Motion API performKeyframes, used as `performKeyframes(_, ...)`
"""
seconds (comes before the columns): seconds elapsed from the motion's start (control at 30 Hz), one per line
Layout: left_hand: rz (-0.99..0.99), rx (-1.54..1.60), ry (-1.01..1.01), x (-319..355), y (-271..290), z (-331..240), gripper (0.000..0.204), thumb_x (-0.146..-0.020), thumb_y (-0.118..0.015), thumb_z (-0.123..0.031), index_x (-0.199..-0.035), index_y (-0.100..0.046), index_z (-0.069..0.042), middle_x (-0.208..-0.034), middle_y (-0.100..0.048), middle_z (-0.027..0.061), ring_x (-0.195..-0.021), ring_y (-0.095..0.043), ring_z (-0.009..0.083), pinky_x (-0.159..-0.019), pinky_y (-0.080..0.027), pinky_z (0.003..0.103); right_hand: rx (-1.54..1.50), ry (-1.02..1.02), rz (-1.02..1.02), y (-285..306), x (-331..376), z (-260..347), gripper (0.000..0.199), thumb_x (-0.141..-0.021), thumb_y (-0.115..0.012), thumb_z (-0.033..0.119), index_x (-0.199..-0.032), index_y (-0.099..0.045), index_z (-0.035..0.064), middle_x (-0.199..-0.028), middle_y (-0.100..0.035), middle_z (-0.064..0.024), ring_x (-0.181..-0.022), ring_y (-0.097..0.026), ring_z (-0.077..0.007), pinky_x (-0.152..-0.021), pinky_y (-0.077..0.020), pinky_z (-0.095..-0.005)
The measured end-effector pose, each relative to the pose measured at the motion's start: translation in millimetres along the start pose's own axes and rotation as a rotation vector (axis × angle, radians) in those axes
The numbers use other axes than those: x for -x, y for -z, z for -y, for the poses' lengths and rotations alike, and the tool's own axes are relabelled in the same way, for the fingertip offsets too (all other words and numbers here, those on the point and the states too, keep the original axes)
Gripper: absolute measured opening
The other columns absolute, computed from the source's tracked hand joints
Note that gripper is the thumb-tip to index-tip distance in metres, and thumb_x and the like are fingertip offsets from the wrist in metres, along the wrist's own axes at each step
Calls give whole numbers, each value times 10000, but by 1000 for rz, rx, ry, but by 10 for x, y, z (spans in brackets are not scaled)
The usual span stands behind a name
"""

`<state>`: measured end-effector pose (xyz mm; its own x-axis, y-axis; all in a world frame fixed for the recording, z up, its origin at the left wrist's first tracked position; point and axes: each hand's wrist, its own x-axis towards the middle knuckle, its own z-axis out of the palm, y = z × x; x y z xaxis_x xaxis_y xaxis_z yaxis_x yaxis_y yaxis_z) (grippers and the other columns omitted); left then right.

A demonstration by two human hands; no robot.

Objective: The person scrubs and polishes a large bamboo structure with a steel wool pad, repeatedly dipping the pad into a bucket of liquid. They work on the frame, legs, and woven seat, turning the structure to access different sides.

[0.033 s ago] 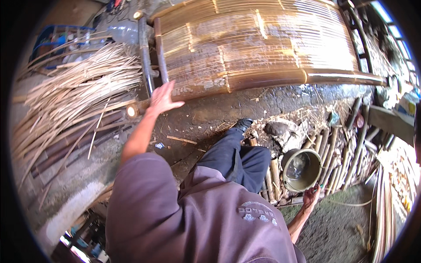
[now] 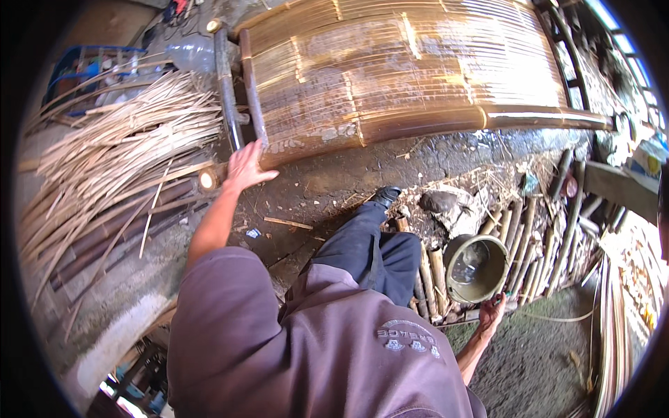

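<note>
The left grip [image 2: 244, 167] is spread out, fingers apart and clasping nothing, at the near left corner of the bamboo bed [image 2: 397, 76], over or against the end of its thick front pole [image 2: 418, 125]; whether the palm bears any weight there, I cannot tell. The right grip [image 2: 492, 315] hangs low on the other side, near the rim of a bucket [image 2: 496, 279], its fingers partly curled; something small and dark may be at the fingertips, but I cannot tell whether it is clasped. The bed lies in front of the person, running from that corner off to the right, its slats shiny and wet-looking with pale patches. Judging by this, the step in hand is a steadying or reaching touch at the corner, with the right side kept by the bucket, which seems to have water in it. A next move would call for sound footing, since the ground [image 2: 327, 177] looks damp and strewn with scraps, and for care not to knock the bucket, with a row of cut poles [image 2: 529, 251] just beside it. Farther out, a heap of split strips [image 2: 139, 132] lies left of the bed, with a blue crate [image 2: 63, 66] beyond.
</note>
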<state>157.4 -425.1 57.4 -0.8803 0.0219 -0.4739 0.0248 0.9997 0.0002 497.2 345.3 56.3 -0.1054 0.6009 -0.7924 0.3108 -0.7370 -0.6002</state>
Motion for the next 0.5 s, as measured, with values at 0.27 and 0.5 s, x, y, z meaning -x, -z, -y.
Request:
performKeyframes(0.27,-165,-19,-202,-57,-729,771,830,-710,-793,-445,-1387,-414,-148,-1221,-599,89,-1192,-554,267,-1088,-333,495,-91,-20,6,233,980,-1311,191,-903,-672,344,-905,-572,181,-640,-464,66,-485,-363,-85,-492,-295,-254)
performKeyframes(0.5,-280,11,-427,-212,-683,884,822,-718,-756,-541,-1328,-482,-63,-1140,-633,159,-1078,-624,306,-1062,-407,428,-106,5,63,-99,1752,-2662,278,-938,-622,351,-1104,-593,130,-963,-635,-37,-776,-596,-173,-679,-467,-310)
